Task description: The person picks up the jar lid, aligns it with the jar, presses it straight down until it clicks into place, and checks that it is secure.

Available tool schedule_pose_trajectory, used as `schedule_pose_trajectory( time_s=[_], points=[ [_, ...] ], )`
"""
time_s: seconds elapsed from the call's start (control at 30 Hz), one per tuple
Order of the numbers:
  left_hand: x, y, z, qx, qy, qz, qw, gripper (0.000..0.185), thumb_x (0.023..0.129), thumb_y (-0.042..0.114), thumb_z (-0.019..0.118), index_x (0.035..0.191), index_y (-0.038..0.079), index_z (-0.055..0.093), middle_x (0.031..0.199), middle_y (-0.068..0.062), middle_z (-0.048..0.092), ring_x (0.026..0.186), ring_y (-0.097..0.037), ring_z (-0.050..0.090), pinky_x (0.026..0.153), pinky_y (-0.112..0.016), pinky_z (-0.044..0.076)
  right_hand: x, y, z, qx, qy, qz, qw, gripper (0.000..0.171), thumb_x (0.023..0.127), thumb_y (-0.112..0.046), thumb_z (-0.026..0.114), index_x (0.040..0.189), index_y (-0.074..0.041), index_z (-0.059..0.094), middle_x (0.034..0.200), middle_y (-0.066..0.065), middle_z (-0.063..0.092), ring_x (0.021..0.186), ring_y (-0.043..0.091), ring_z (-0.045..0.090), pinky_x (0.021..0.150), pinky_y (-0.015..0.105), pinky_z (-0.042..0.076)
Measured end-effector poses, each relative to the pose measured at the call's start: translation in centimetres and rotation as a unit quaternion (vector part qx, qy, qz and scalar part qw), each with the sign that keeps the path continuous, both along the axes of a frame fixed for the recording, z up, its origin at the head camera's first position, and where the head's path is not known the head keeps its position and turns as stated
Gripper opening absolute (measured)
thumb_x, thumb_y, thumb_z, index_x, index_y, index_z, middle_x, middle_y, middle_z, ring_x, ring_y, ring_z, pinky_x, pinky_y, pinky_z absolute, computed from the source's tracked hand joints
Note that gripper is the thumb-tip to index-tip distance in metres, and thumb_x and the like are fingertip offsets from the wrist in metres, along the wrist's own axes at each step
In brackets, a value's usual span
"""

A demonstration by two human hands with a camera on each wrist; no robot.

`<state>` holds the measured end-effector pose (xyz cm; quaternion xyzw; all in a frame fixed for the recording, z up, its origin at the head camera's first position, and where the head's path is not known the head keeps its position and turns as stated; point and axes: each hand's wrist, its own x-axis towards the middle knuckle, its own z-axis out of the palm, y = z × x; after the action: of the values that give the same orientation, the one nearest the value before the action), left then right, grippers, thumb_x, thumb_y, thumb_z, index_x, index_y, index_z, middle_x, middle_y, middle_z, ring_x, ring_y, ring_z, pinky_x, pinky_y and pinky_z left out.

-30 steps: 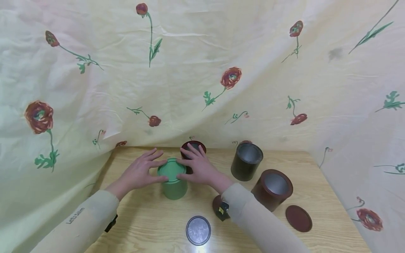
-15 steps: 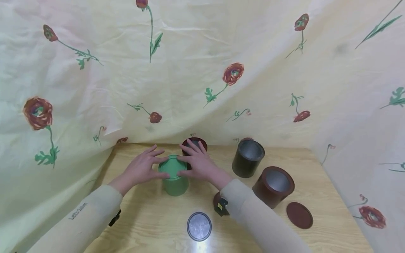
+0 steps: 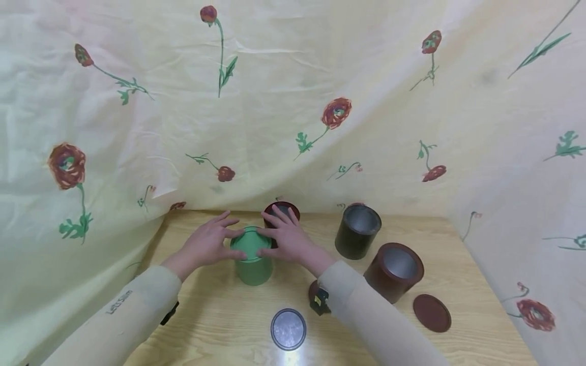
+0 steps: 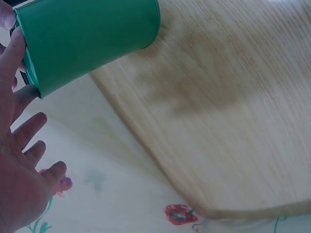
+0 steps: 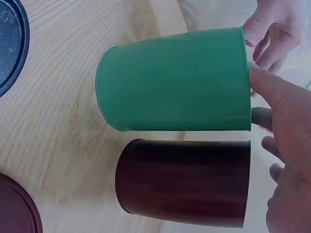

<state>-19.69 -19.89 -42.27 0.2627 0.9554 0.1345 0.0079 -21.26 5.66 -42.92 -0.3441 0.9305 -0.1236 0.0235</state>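
Observation:
A green canister [image 3: 254, 274] stands upright on the wooden table with a green lid [image 3: 250, 244] on its top. From the left, my left hand [image 3: 208, 241] touches the lid's edge with thumb and index finger, the other fingers spread. My right hand [image 3: 290, 241] mirrors it on the opposite side. In the right wrist view, fingertips lie right at the top rim of the green canister [image 5: 175, 82]. Beside it stands a dark red canister [image 5: 184, 182], partly hidden behind my right hand in the head view.
To the right stand an uncovered black canister [image 3: 357, 234] and an uncovered brown canister [image 3: 393, 274]. A brown lid [image 3: 432, 312] lies near them. A round grey lid [image 3: 288, 329] lies in front, and another dark lid [image 3: 313, 290] is partly under my right wrist. Flowered cloth [image 3: 274, 127] hangs behind.
Both hands stay at the green canister's lid with almost no movement. The head view shifts slightly; the other canisters and lids keep their places.

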Motion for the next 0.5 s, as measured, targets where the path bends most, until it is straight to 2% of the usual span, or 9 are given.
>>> schedule_pose_trajectory(
  time_s=[0.17,0.27,0.5],
  points=[
    [0.15,-0.27,-0.43,0.03,-0.007,0.005,0.9995,0.071,0.086,0.056,0.085,0.141,0.012,0.072,0.158,-0.021,0.054,0.155,-0.051,0.033,0.115,-0.073,0.039,0.06,0.37,-0.47,-0.015,0.005,0.003,1.0,0.064,0.1,-0.053,0.072,0.154,-0.021,0.061,0.173,0.012,0.034,0.165,0.038,0.012,0.13,0.066,0.006],
    [0.3,-0.39,-0.5,0.045,0.003,0.005,0.999,0.071,0.086,0.055,0.086,0.14,0.011,0.072,0.158,-0.021,0.054,0.154,-0.051,0.034,0.115,-0.073,0.038,0.1,0.5,-0.57,-0.027,0.009,0.003,1.0,0.065,0.1,-0.053,0.071,0.155,-0.019,0.06,0.173,0.012,0.035,0.165,0.036,0.012,0.131,0.064,0.004],
    [0.74,-0.62,-0.4,0.05,0.02,0.003,0.9985,0.071,0.086,0.054,0.086,0.142,0.013,0.071,0.161,-0.018,0.052,0.155,-0.047,0.036,0.117,-0.071,0.038,0.32,0.73,-0.05,-0.034,0.024,0.008,0.999,0.066,0.1,-0.055,0.072,0.153,-0.017,0.062,0.173,0.011,0.036,0.165,0.036,0.014,0.131,0.063,0.004]
  ],
)
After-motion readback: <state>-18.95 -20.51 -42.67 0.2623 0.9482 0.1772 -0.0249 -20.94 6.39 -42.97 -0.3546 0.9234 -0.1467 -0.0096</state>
